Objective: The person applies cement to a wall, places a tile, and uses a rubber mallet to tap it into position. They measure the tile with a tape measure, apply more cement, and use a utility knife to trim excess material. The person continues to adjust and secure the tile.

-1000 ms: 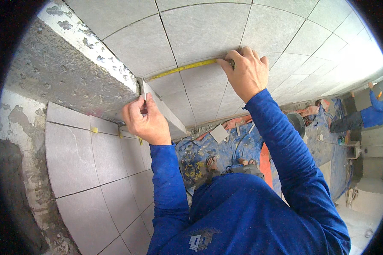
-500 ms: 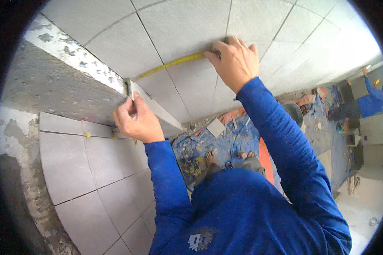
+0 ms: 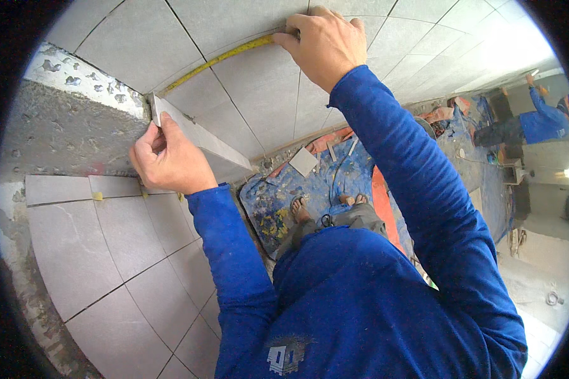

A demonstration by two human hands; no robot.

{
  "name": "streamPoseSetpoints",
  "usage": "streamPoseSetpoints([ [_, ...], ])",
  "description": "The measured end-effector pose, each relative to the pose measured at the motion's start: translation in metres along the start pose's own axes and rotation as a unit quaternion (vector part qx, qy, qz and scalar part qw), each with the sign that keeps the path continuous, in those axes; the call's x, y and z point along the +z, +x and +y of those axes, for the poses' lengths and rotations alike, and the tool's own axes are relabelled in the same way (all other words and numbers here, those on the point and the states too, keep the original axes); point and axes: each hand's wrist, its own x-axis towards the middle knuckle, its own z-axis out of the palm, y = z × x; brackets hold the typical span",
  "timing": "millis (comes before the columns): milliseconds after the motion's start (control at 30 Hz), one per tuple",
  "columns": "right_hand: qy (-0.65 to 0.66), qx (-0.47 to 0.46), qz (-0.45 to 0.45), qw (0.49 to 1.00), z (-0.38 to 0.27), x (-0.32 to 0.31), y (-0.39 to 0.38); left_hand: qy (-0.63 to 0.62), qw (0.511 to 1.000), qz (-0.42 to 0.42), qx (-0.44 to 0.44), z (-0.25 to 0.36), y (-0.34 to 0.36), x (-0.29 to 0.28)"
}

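My left hand [image 3: 171, 158] is closed, thumb and fingers pinching a small light grey tile piece [image 3: 157, 108] upright at the end of a narrow tiled ledge [image 3: 202, 136]. My right hand [image 3: 327, 49] is closed round a tape measure, whose case is mostly hidden by the fingers and lies against the grey tiled wall [image 3: 253, 82]. Its yellow blade [image 3: 221, 58] runs along the wall from near the tile piece to the right hand, bowing slightly. Left of the tile piece, a rough concrete edge [image 3: 85, 79] with chipped white plaster meets the wall.
Lower left is another tiled face [image 3: 76, 246] with small yellow spacers. Below, my sandalled feet stand on a stained blue sheet [image 3: 269, 208], with a loose square tile [image 3: 303, 162] lying nearby. A co-worker in blue [image 3: 544, 126] reaches toward the wall at far right.
The whole view has shifted, so both hands sit further left and higher in the picture. The tape's blade bows a little more. Both hands keep their grips.
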Motion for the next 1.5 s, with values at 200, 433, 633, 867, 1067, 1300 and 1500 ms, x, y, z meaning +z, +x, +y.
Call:
streamPoseSetpoints([
  [200,-0.004,-0.003,-0.046,0.999,0.001,0.001,0.003,-0.018,1.000,0.010,-0.011,-0.003,0.001,0.001],
  [433,0.002,-0.003,-0.069,0.998,0.003,0.000,0.005,-0.006,1.000,-0.001,-0.013,-0.004,0.000,0.000],
  [633,-0.005,-0.004,-0.077,0.997,0.005,0.000,0.007,-0.035,0.999,0.005,0.021,-0.007,0.000,0.002],
  [867,-0.035,0.004,-0.079,0.996,0.004,0.003,0.008,0.014,1.000,-0.007,0.021,-0.008,-0.001,-0.003],
  [1067,-0.012,0.019,-0.082,0.996,0.002,0.004,0.005,0.008,0.999,-0.038,0.020,-0.007,0.001,-0.014],
  [1300,-0.012,0.026,-0.079,0.996,-0.001,0.001,0.005,0.002,0.999,-0.049,-0.010,-0.009,0.000,-0.015],
  [1500,-0.006,0.025,-0.073,0.997,0.000,0.003,0.003,-0.006,0.999,-0.044,-0.020,-0.009,-0.002,-0.011],
])
